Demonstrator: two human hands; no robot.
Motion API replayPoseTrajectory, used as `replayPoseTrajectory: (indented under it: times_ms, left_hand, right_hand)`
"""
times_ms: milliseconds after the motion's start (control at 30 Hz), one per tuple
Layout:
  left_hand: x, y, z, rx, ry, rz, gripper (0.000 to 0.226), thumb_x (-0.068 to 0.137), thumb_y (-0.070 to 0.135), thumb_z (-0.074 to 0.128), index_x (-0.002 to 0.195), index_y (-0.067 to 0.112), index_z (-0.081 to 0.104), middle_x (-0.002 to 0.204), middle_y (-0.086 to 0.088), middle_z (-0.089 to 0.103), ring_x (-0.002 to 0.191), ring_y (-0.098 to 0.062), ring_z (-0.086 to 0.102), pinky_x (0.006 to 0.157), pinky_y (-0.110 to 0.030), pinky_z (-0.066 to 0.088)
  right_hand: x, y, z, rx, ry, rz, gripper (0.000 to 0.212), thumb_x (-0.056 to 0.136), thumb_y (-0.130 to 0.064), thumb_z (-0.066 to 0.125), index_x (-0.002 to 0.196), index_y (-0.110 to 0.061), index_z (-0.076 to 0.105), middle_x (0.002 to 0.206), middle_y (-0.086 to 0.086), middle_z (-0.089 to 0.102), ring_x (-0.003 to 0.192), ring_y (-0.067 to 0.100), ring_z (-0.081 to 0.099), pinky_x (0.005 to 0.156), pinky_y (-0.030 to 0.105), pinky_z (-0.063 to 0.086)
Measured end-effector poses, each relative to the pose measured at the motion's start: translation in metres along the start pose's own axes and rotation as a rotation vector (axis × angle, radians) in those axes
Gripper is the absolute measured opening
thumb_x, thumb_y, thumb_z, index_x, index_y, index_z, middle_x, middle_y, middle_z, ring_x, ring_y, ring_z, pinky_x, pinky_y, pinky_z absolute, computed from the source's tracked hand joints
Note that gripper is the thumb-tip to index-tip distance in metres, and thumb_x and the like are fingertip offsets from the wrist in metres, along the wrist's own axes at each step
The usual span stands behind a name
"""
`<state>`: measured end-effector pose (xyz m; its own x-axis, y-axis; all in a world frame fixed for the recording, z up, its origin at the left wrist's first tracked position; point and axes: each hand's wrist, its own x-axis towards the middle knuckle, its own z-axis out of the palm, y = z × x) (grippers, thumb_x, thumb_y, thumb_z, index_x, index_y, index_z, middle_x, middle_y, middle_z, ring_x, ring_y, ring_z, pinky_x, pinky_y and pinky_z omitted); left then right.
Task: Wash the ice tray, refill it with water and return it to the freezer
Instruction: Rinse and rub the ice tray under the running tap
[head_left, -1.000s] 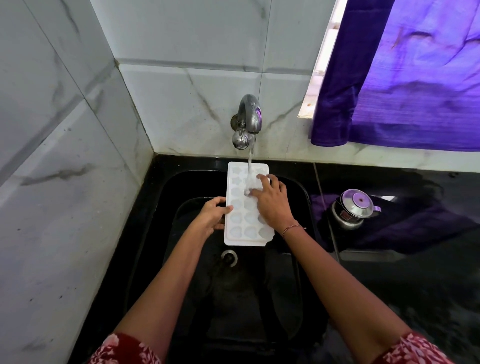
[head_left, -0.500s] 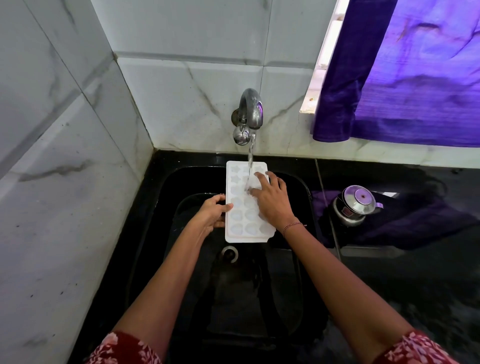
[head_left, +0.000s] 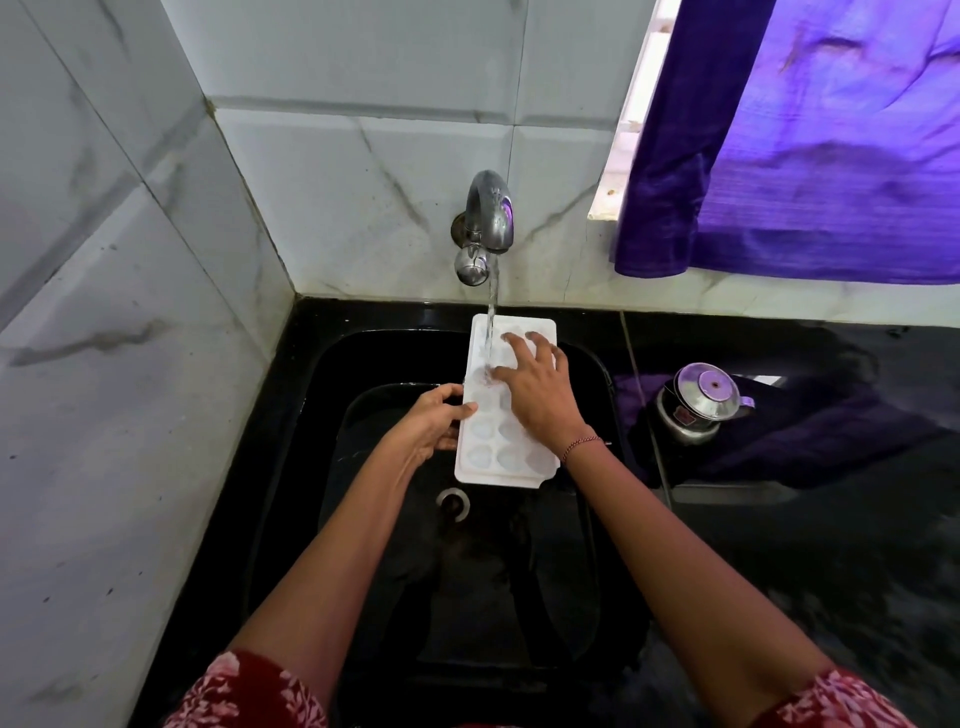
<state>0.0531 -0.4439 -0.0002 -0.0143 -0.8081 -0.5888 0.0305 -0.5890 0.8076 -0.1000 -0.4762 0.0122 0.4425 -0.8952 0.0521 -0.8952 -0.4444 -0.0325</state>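
White ice tray (head_left: 496, 452) held over black sink (head_left: 332, 415), under running tap (head_left: 487, 218). Left hand (head_left: 428, 423) grips tray's left edge. Right hand (head_left: 535, 389) flat on cavities, fingers spread.

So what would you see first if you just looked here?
The white ice tray in the middle, over the black sink, with the tap running water onto it. The left hand grips its edge; the right hand lies on top. A purple curtain hangs upper right.
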Motion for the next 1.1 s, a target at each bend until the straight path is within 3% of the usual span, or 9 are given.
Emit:
replayPoseTrajectory:
  times_ms: [333,433,600,700,867,1000,1100]
  left_hand:
    - [-0.003,0.0,-0.002,-0.028,0.012,0.012,0.02,0.093,0.006,0.052,0.111,0.015,0.053,0.086,-0.005,0.064,0.07,-0.017,0.064,0.047,-0.025,0.054]
    - [-0.004,-0.004,-0.004,-0.018,0.027,0.003,0.02,0.093,0.006,0.053,0.11,0.017,0.053,0.088,-0.005,0.064,0.072,-0.019,0.064,0.051,-0.027,0.055]
    - [-0.002,-0.009,-0.007,-0.027,0.049,0.002,0.018,0.093,0.005,0.053,0.107,0.017,0.052,0.09,-0.006,0.063,0.073,-0.018,0.063,0.055,-0.03,0.052]
    - [-0.003,-0.012,-0.011,0.004,0.058,0.002,0.022,0.092,0.005,0.054,0.11,0.017,0.052,0.09,-0.005,0.063,0.075,-0.018,0.063,0.057,-0.031,0.053]
    - [-0.002,-0.014,-0.013,0.027,0.104,0.021,0.021,0.092,0.005,0.055,0.108,0.016,0.051,0.093,-0.008,0.063,0.076,-0.019,0.063,0.058,-0.034,0.054]
    - [-0.001,-0.023,-0.017,0.215,0.207,0.087,0.021,0.088,0.008,0.059,0.103,0.023,0.053,0.09,-0.009,0.066,0.083,-0.025,0.066,0.073,-0.046,0.058]
    - [-0.003,-0.029,-0.018,0.469,0.307,0.177,0.023,0.087,0.012,0.062,0.104,0.026,0.055,0.092,-0.004,0.067,0.086,-0.022,0.065,0.078,-0.04,0.055]
  right_hand:
    - [0.001,-0.003,0.002,-0.077,-0.044,-0.135,0.042,0.097,-0.015,0.04,0.137,-0.028,0.046,0.155,0.009,0.018,0.144,0.035,0.01,0.116,0.048,0.01]
    - [0.002,-0.004,0.002,-0.063,-0.026,-0.109,0.039,0.098,-0.015,0.037,0.133,-0.026,0.05,0.154,0.01,0.022,0.144,0.035,0.012,0.116,0.048,0.01]
    - [0.001,-0.014,0.009,-0.035,-0.051,-0.144,0.048,0.096,-0.013,0.04,0.141,-0.026,0.039,0.152,0.01,0.023,0.137,0.032,0.021,0.107,0.043,0.028]
    - [0.004,-0.009,0.005,-0.007,-0.059,-0.148,0.047,0.096,-0.011,0.037,0.138,-0.031,0.043,0.148,0.008,0.027,0.13,0.029,0.029,0.1,0.04,0.034]
    - [0.004,-0.021,0.011,0.083,-0.103,-0.162,0.05,0.094,-0.004,0.039,0.14,-0.022,0.041,0.15,0.01,0.022,0.129,0.029,0.03,0.09,0.038,0.05]
    - [0.003,-0.023,0.018,0.243,-0.125,-0.119,0.044,0.094,-0.002,0.043,0.136,-0.015,0.046,0.15,0.008,0.022,0.131,0.026,0.032,0.093,0.038,0.05]
    - [0.002,-0.024,0.026,0.284,-0.129,-0.115,0.046,0.093,0.004,0.041,0.137,-0.011,0.043,0.149,0.008,0.024,0.129,0.026,0.035,0.093,0.037,0.05]
